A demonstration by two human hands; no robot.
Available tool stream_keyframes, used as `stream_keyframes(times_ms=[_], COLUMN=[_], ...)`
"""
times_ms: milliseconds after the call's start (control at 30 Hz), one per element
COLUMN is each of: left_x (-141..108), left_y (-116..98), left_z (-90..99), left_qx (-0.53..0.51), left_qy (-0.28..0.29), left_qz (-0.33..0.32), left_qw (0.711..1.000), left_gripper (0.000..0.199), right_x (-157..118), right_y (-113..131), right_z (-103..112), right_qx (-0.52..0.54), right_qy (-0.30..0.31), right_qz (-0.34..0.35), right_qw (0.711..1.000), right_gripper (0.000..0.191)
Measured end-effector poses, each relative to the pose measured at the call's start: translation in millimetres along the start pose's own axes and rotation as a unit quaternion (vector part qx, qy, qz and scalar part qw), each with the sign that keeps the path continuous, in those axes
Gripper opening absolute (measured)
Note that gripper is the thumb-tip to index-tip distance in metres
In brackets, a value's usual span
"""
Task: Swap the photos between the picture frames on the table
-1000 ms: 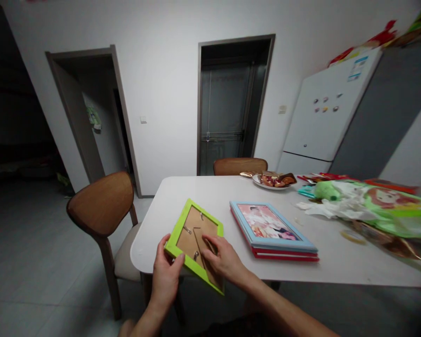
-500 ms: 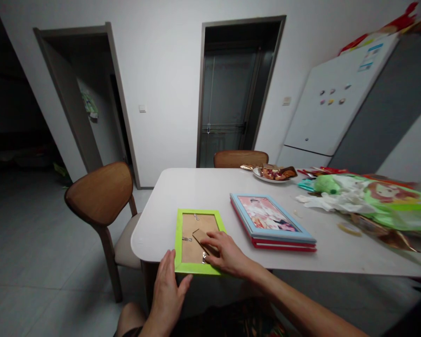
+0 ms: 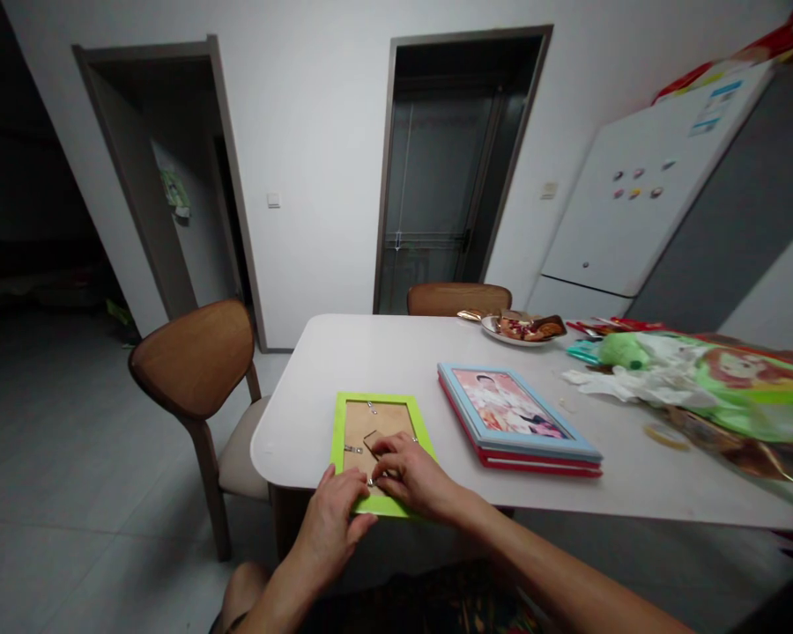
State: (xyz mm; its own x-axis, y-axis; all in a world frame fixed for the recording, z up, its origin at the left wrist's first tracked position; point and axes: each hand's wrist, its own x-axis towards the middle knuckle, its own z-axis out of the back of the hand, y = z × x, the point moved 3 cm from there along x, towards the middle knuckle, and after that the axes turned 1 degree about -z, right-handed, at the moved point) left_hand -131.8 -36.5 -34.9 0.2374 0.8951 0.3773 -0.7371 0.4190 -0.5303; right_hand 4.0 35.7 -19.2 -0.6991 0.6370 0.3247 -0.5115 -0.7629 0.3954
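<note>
Green frame (image 3: pixel 358 430) is face down on the white table (image 3: pixel 370 352), by the near edge, stack of frames (image 3: pixel 519 418) at about 3 o'clock from it. Looks light and stiff to me, border maybe a bit slick, metal clips (image 3: pixel 352 449) probably fiddly and bendy. I'd grab the border at 9 and 3. Left hand (image 3: pixel 334 519) is half curled at 6, right hand (image 3: pixel 416 475) has its fingertips bunched narrow over the backing (image 3: pixel 387 416), can't tell if either's actually gripping

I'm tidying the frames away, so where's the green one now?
In the head view, the green frame lies at the table's near edge, left of the blue frame, under the left hand and right hand.
</note>
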Motion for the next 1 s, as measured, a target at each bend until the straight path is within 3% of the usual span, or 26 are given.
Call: stream_keyframes(times_ms=[133,400,567,800,1000], left_x=[-1,0,1,0,0], left_y=[0,-4,-6,-7,-5], left_z=[-1.0,-1.2,-0.2,1.4,-1.8], left_qx=[0.0,0.005,-0.002,-0.012,-0.01], left_qy=[0.003,-0.007,-0.004,0.001,0.001], left_qz=[-0.003,0.007,0.02,0.02,0.02], left_qw=[1.0,1.0,1.0,1.0,1.0], left_gripper=[0.021,0.023,0.024,0.024,0.026], right_x=[15,56,58,64,66], right_y=[1,4,-8,-45,-52], right_z=[-3,-28,-25,-13,-15], right_qx=[0.004,-0.108,-0.12,-0.157,-0.157], right_qy=[-0.019,-0.022,-0.022,-0.029,-0.018], right_qz=[-0.046,-0.134,-0.155,-0.266,-0.281], right_qw=[0.999,0.985,0.98,0.951,0.947], right_gripper=[0.017,0.022,0.024,0.029,0.031])
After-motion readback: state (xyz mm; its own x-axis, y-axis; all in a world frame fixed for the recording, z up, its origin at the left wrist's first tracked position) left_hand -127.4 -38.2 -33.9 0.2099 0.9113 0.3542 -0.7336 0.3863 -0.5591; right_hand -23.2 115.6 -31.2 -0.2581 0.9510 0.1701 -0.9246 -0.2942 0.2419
